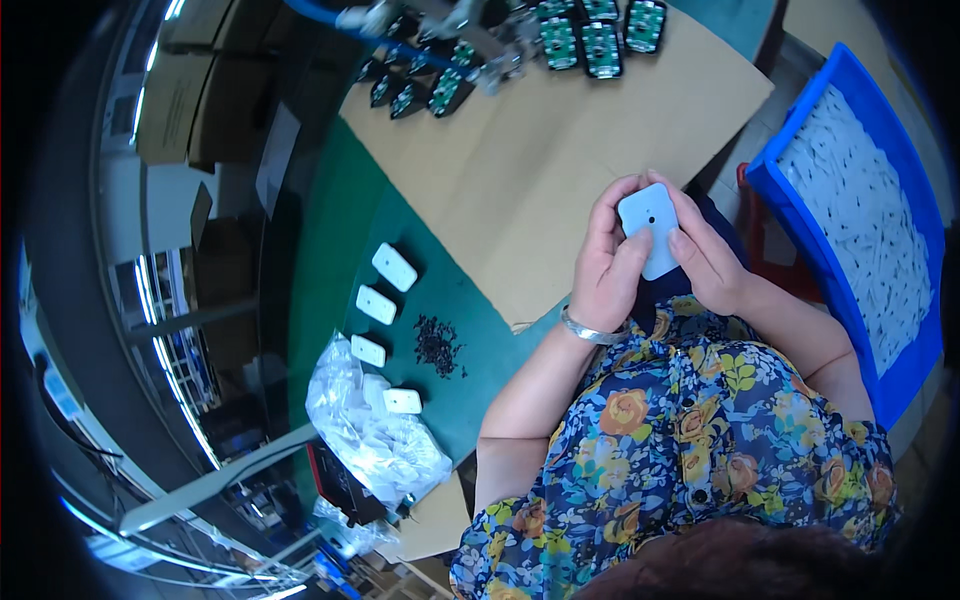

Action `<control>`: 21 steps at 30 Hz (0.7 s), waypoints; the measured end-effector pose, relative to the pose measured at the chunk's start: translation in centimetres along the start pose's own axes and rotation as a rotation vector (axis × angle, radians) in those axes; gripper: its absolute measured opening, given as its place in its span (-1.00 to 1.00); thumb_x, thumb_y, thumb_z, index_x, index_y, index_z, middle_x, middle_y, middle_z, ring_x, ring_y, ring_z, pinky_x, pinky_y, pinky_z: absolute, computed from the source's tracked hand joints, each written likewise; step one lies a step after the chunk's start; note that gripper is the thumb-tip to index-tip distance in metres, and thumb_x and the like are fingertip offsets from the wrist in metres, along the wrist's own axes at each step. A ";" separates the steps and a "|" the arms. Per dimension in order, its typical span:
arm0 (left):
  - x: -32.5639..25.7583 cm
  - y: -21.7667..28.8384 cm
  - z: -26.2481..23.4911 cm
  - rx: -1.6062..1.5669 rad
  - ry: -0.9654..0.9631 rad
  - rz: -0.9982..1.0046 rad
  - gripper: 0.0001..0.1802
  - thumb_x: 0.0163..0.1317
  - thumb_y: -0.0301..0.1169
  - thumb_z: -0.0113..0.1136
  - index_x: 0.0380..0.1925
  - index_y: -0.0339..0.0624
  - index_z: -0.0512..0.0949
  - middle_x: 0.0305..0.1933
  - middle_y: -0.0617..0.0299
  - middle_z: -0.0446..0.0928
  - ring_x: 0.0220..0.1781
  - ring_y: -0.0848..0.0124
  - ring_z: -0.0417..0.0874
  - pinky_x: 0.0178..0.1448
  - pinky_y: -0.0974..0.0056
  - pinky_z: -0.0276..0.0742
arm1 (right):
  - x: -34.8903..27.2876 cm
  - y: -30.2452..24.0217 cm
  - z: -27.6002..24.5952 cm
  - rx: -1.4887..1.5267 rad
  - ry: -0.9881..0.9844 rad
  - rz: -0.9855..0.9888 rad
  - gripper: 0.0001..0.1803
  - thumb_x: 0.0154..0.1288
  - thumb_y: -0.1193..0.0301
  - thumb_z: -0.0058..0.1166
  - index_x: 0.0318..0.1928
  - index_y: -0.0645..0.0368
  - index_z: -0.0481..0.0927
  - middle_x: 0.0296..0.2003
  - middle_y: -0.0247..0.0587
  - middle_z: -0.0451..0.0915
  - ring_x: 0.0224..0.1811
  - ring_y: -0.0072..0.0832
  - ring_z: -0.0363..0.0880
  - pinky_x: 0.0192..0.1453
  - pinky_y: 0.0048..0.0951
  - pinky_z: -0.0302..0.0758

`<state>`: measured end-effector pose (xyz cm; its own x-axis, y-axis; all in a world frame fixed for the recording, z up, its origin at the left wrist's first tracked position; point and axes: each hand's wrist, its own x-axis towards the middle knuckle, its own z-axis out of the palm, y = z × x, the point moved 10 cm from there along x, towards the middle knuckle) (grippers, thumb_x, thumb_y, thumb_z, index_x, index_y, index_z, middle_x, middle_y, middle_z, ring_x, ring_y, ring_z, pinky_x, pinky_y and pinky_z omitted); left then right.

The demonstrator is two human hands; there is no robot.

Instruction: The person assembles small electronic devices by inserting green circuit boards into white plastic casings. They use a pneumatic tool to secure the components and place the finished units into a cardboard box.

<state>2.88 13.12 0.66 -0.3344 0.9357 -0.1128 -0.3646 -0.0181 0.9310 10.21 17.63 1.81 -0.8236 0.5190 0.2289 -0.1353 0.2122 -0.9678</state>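
Observation:
Over the near right edge of the table, a white rounded plastic casing (660,258) with a small black spot near its middle is held between both hands. My left hand (607,275) is closed round its left side, the thumb lying on the face. My right hand (712,268) grips the opposite side, its thumb also near the lower part of the face. The casing's underside and the fingertips behind it are hidden. Several similar white casings lie in a row to the left, among them an upper one (395,266) and a lower one (402,401).
Small black parts (437,345) are heaped on the green mat (400,220). A clear plastic bag (375,440) holds white pieces. Green circuit boards in black housings (602,50) stand on the cardboard sheet (540,180). A blue bin (765,170) of white pieces is at right.

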 end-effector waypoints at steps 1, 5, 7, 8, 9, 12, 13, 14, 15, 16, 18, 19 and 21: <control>-0.2 0.1 -0.2 0.029 0.020 0.017 -0.49 0.17 -0.51 -0.06 0.14 -0.28 0.12 0.08 0.13 0.27 0.10 0.41 0.32 0.18 0.32 0.23 | -0.1 0.0 0.3 -0.054 0.000 -0.003 -0.48 0.35 0.39 -0.39 0.25 0.39 -0.04 0.20 0.08 0.11 0.27 -0.18 0.08 0.32 -0.33 -0.01; -0.8 0.3 -0.9 0.091 0.078 0.113 -0.55 0.18 -0.47 -0.04 0.09 -0.27 0.18 0.02 0.15 0.32 0.04 0.43 0.36 0.12 0.34 0.29 | -0.2 -0.4 1.2 -0.185 -0.020 -0.008 -0.47 0.34 0.39 -0.37 0.25 0.39 -0.03 0.20 0.14 0.09 0.27 -0.11 0.08 0.31 -0.30 0.00; -1.1 0.1 -0.9 0.098 0.092 0.146 -0.56 0.19 -0.43 -0.01 0.08 -0.25 0.22 -0.02 0.17 0.37 0.00 0.46 0.39 0.08 0.37 0.32 | -0.7 -0.4 1.4 -0.230 -0.014 -0.008 -0.48 0.33 0.39 -0.35 0.24 0.39 0.00 0.19 0.12 0.12 0.27 -0.13 0.08 0.31 -0.30 0.01; -1.4 -0.3 -1.1 0.103 0.102 0.133 -0.56 0.19 -0.43 -0.02 0.08 -0.24 0.22 -0.03 0.16 0.38 -0.03 0.45 0.42 0.06 0.36 0.35 | -0.9 -0.4 1.3 -0.253 -0.010 -0.007 -0.48 0.33 0.39 -0.35 0.23 0.40 0.02 0.18 0.12 0.13 0.27 -0.14 0.08 0.31 -0.30 0.01; -1.7 -0.4 -1.5 0.109 0.123 0.132 -0.57 0.20 -0.43 -0.02 0.08 -0.24 0.21 -0.05 0.15 0.39 -0.06 0.44 0.45 0.03 0.35 0.37 | -0.6 -0.8 1.0 -0.315 -0.025 -0.044 -0.49 0.33 0.38 -0.34 0.23 0.38 0.04 0.18 0.09 0.15 0.28 -0.16 0.08 0.31 -0.30 0.01; -2.5 0.1 -1.4 -0.042 0.134 0.043 -0.56 0.21 -0.42 -0.04 0.09 -0.21 0.18 -0.09 0.10 0.42 -0.15 0.38 0.52 -0.03 0.30 0.45 | 2.7 -3.6 -3.4 -0.256 0.086 -0.210 -0.50 0.32 0.34 -0.30 0.21 0.33 0.11 0.16 0.00 0.22 0.29 -0.23 0.09 0.32 -0.32 0.01; -2.9 0.1 -1.4 -0.127 0.132 -0.003 -0.56 0.21 -0.42 -0.05 0.09 -0.21 0.17 -0.10 0.09 0.43 -0.18 0.36 0.55 -0.05 0.27 0.47 | 4.9 -5.1 -6.3 -0.073 0.210 -0.291 -0.50 0.32 0.32 -0.27 0.21 0.30 0.14 0.16 -0.04 0.25 0.29 -0.26 0.09 0.32 -0.33 0.00; -3.0 0.1 -2.1 -0.061 0.143 0.040 -0.56 0.22 -0.42 -0.06 0.10 -0.19 0.16 -0.11 0.08 0.43 -0.22 0.34 0.56 -0.11 0.28 0.50 | 7.8 -8.2 -9.3 -0.134 0.283 -0.387 -0.44 0.31 0.23 -0.21 0.23 0.25 0.12 0.21 -0.08 0.19 0.30 -0.29 0.09 0.36 -0.34 -0.10; -3.0 -0.5 -2.9 0.009 0.146 0.083 -0.56 0.22 -0.42 -0.07 0.10 -0.18 0.15 -0.12 0.06 0.44 -0.26 0.32 0.58 -0.17 0.28 0.52 | 10.5 -10.5 -11.4 -0.155 0.264 -0.607 -0.36 0.32 0.10 -0.26 0.20 0.37 0.10 0.15 0.01 0.24 0.24 -0.19 0.18 0.33 -0.15 -0.03; -3.3 -0.9 -3.9 0.076 0.172 0.126 -0.57 0.22 -0.42 -0.08 0.10 -0.17 0.15 -0.13 0.05 0.45 -0.31 0.30 0.60 -0.23 0.28 0.55 | 14.7 -12.1 -10.3 0.132 0.289 -0.353 -0.44 0.26 0.28 -0.13 0.18 0.33 0.14 -0.03 -0.11 0.37 0.05 -0.35 0.32 0.17 -0.32 0.19; -3.5 -1.1 -3.3 -0.008 0.118 -0.067 -0.59 0.23 -0.41 -0.09 0.09 -0.15 0.16 -0.16 0.06 0.45 -0.35 0.30 0.60 -0.34 0.33 0.56 | 19.1 -14.5 -6.8 0.278 0.239 -0.125 -0.48 0.19 0.43 0.01 0.13 0.29 0.20 -0.24 -0.22 0.51 -0.16 -0.51 0.48 0.00 -0.46 0.43; -4.0 -1.4 -3.1 -0.041 0.112 -0.163 -0.59 0.24 -0.41 -0.10 0.09 -0.15 0.17 -0.17 0.07 0.46 -0.38 0.30 0.61 -0.40 0.35 0.57 | 20.9 -14.9 -5.4 0.184 0.124 -0.157 -0.49 0.16 0.41 0.03 0.10 0.30 0.22 -0.27 -0.21 0.52 -0.18 -0.50 0.50 -0.01 -0.43 0.44; -5.0 -2.0 -4.0 -0.136 0.179 -0.167 -0.60 0.23 -0.41 -0.09 0.08 -0.14 0.18 -0.21 0.09 0.46 -0.42 0.30 0.61 -0.49 0.37 0.56 | 21.4 -15.8 -3.0 0.097 -0.017 -0.239 -0.49 0.12 0.38 0.07 0.05 0.31 0.25 -0.31 -0.18 0.53 -0.24 -0.47 0.52 -0.04 -0.39 0.47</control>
<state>1.79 7.05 -2.04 -0.4034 0.8527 -0.3319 -0.5367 0.0732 0.8406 -3.63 27.89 22.37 -0.7709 0.4493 0.4515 -0.3789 0.2464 -0.8921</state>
